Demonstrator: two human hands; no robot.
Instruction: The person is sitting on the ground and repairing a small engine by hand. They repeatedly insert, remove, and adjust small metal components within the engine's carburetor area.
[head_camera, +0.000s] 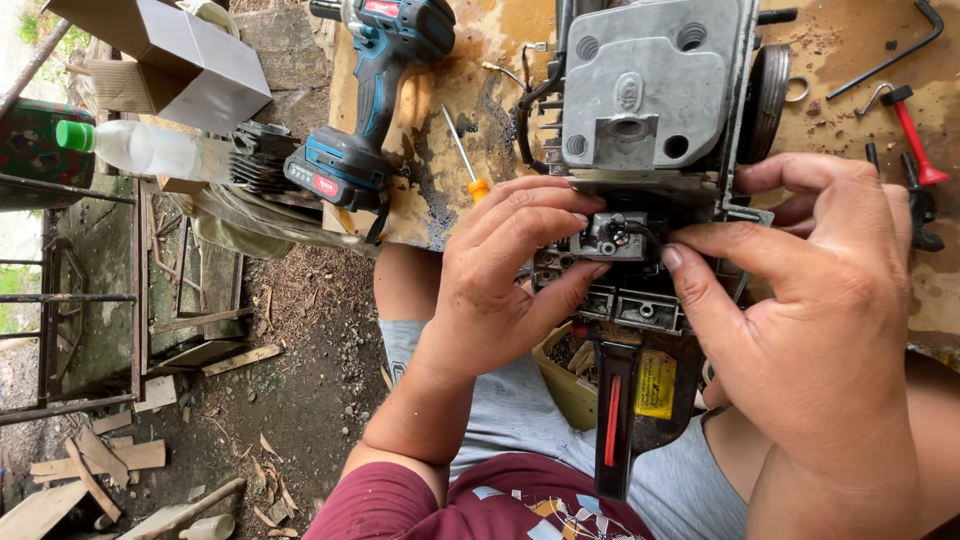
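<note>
A grey metal chainsaw engine body (650, 90) lies on a stained wooden bench (850, 100), with its dark handle (625, 400) and red trigger reaching toward my lap. My left hand (505, 275) pinches a small grey metal part (615, 238) at the engine's near edge. My right hand (800, 290) touches the same part from the right, with the index fingertip on a thin black wire beside it.
A blue cordless drill (375, 90) and an orange-handled screwdriver (466, 155) lie left of the engine. A red-handled tool (915, 140) and a black hex key (890, 55) lie at the right. A plastic bottle (140, 148) and cardboard box (170, 55) sit at the left above the dirt floor.
</note>
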